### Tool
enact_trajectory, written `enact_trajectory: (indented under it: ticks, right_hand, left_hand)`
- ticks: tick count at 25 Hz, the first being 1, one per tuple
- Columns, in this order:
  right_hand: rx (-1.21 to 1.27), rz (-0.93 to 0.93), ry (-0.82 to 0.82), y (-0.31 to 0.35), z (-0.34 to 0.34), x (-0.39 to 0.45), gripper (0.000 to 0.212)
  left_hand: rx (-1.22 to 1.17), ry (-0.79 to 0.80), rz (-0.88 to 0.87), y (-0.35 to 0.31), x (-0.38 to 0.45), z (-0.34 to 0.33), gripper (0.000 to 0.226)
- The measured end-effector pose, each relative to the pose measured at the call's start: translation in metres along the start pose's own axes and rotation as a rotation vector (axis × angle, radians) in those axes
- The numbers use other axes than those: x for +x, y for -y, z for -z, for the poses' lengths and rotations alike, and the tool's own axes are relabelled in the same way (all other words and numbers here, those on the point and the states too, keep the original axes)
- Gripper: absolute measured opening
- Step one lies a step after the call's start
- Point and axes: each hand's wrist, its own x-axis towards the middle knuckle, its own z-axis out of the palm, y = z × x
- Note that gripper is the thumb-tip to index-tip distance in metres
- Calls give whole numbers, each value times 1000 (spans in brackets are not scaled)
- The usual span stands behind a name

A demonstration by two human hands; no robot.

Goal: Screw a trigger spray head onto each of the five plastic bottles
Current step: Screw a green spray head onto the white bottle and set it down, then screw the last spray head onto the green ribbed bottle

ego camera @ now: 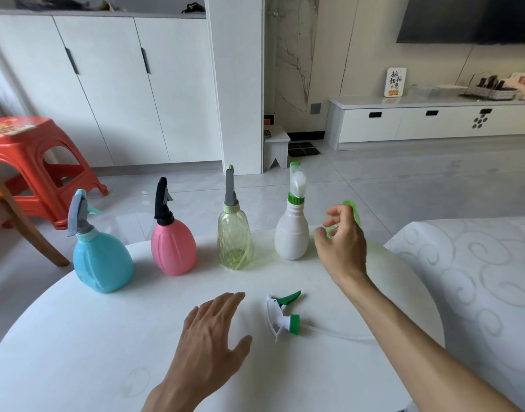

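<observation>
White round table point(77, 337), four bottles point(291, 233) stood in a row with heads fitted, loose white-and-green spray head point(283, 315) laid between the hands, left hand point(209, 334) held flat, fingers straight, right hand point(341, 242) curled around a green bottle point(355, 215) (mostly hidden).

orange stool point(32, 150) left, white cabinets point(106, 84) behind, TV unit point(433, 120) right, white table point(77, 337)

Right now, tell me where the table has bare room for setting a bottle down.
Bare tabletop lies in front of the blue bottle and pink bottle, left of the left hand. It is crowded on the right: the loose spray head with its tube, the right hand and the white bottle.
</observation>
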Motion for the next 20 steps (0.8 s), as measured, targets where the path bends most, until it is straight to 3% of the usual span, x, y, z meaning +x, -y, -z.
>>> enact_trajectory:
  ticks: [3, 5, 8, 11, 14, 17, 20]
  right_hand:
    - [-57, -167, -252, -16, 17, 16, 42]
    - [-131, -333, -131, -25, 16, 33, 66]
    - [-265, -367, 144, -46, 7, 50, 92]
    - [-257, -349, 302, -61, 3, 63, 80]
    - [-224, -373, 254, -54, 18, 59, 74]
    - [-117, -409, 130, -28, 56, 31, 70]
    - [245, -309, 297, 18, 93, -4, 64]
  left_hand:
    - [-26, -76, -44, -6, -3, -1, 70]
    - [-29, -105, -48, -9, -4, 2, 72]
    - [39, -194, -148, -9, 1, -2, 61]
    - [64, -312, -278, -14, 2, -10, 45]
    - [38, -333, -281, -16, 1, -8, 41]
    - [-45, -321, -227, -21, 0, 4, 47]
    - [-228, -252, -175, -28, -5, 18, 71]
